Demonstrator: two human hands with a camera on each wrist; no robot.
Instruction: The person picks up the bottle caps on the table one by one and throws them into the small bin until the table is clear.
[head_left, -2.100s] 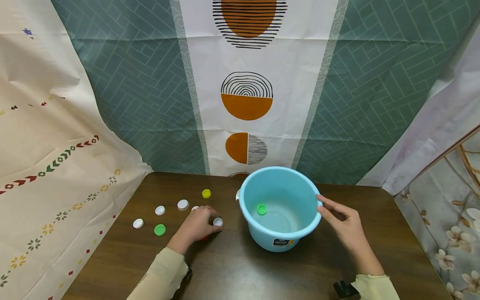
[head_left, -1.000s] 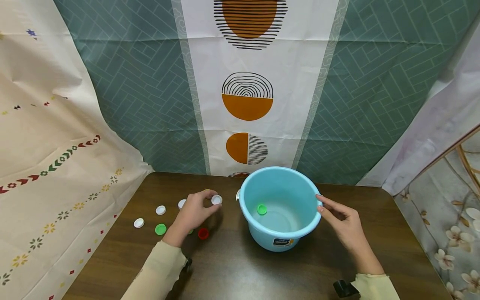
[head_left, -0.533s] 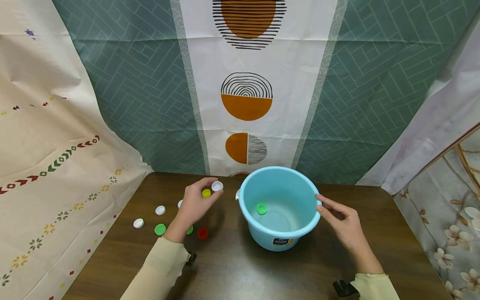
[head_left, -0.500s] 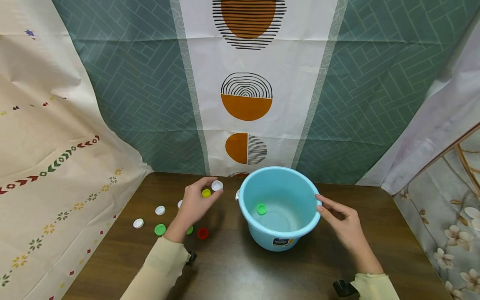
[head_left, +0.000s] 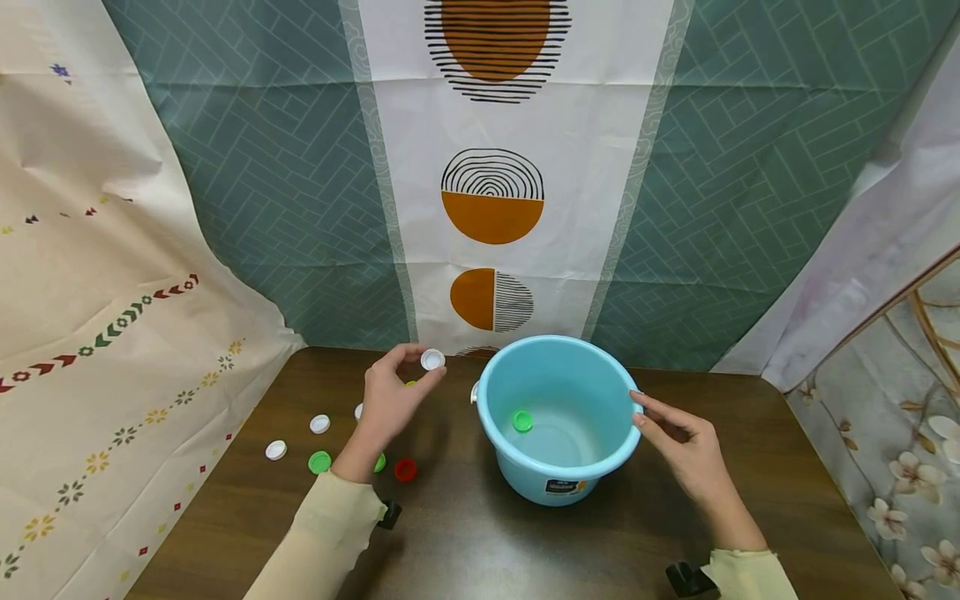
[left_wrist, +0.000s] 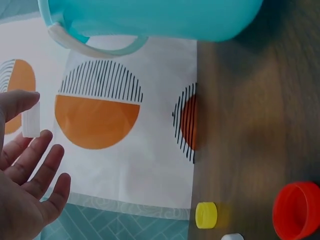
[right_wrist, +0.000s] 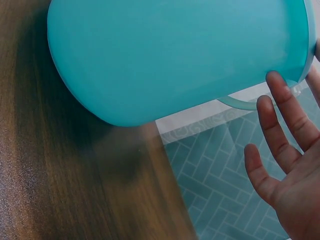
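Head: left hand (head_left: 386, 402) pinches white bottle cap (head_left: 432, 359), raised near back edge of table (head_left: 465, 546), left of light-blue bucket (head_left: 562, 379); right hand (head_left: 686, 446) pinches bucket's right rim. Left wrist: cap between thumb and fingertip. Right wrist: other fingers spread.

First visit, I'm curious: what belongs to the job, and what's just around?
Likely the job:
white round plastic cap in left hand
light-blue round plastic bucket
loose red, green, yellow, white round plastic caps

Likely backdrop:
green-white patterned cloth
cream patterned cloth
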